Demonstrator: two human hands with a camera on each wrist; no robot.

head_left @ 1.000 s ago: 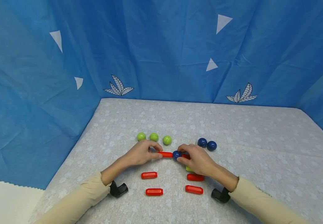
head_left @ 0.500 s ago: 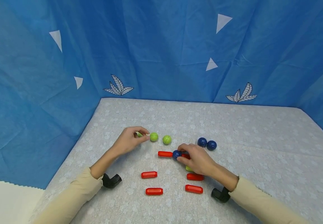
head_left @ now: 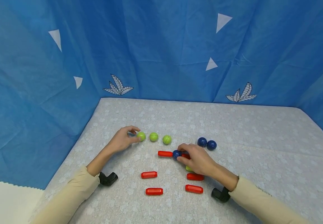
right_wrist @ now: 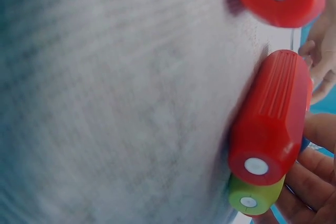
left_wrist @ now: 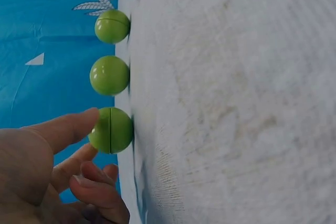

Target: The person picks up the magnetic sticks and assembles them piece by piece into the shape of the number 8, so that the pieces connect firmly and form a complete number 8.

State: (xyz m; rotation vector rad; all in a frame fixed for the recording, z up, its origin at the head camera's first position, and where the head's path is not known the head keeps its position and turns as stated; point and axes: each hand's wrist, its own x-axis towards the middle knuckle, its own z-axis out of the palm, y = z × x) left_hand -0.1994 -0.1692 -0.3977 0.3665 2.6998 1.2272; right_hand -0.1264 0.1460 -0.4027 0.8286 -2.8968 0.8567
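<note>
At the left end of a row of green balls, my left hand (head_left: 123,138) pinches the outermost green ball (head_left: 141,136) by its side. Thumb and forefinger lie against this ball (left_wrist: 111,130), which rests on the cloth, in the left wrist view. My right hand (head_left: 197,158) holds a dark blue ball (head_left: 176,154) between thumb and fingertips. A red rod (head_left: 165,154) extends left from the blue ball, and another red rod (head_left: 186,156) shows on its right, partly covered by the fingers. Below the right palm, a green rod (head_left: 189,168) is mostly hidden.
Two more green balls, one in the middle (head_left: 154,137) and one at the right (head_left: 167,139), continue the row. A pair of blue balls (head_left: 201,142) sits beyond the right hand. Several red rods (head_left: 154,191) lie nearer on the patterned tablecloth (head_left: 116,199). A blue curtain (head_left: 161,46) hangs behind.
My left hand has let go of the left red rod and moved left and away to the outermost green ball, then drawn back slightly. The right hand stays at the blue ball.
</note>
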